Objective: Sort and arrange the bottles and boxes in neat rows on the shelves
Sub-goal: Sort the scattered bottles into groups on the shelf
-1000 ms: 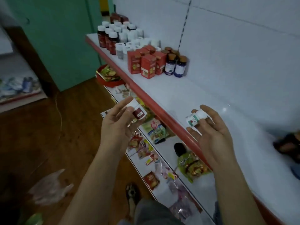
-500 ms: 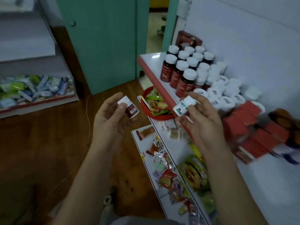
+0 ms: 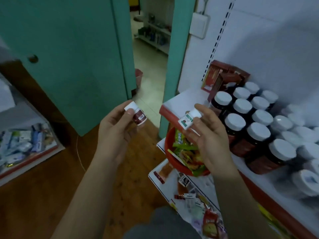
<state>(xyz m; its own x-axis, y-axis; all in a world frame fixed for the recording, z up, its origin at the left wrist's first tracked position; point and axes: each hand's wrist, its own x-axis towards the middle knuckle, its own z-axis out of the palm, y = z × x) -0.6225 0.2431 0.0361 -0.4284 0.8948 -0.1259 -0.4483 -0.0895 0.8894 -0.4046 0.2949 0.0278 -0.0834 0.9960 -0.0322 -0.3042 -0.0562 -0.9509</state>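
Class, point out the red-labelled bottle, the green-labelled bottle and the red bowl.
Red-labelled bottle (image 3: 140, 116), head view, on its label.
Green-labelled bottle (image 3: 187, 120), head view, on its label.
Red bowl (image 3: 179, 165), head view, on its front rim.

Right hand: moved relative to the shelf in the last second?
Yes. The right hand with its small white bottle has travelled along the shelf edge to the dark white-capped bottles.

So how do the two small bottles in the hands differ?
The left hand holds a bottle with a dark red label; the right hand holds a bottle with a white and green label. The first tilts cap up-left, the second cap up-right. Both are small and white-capped.
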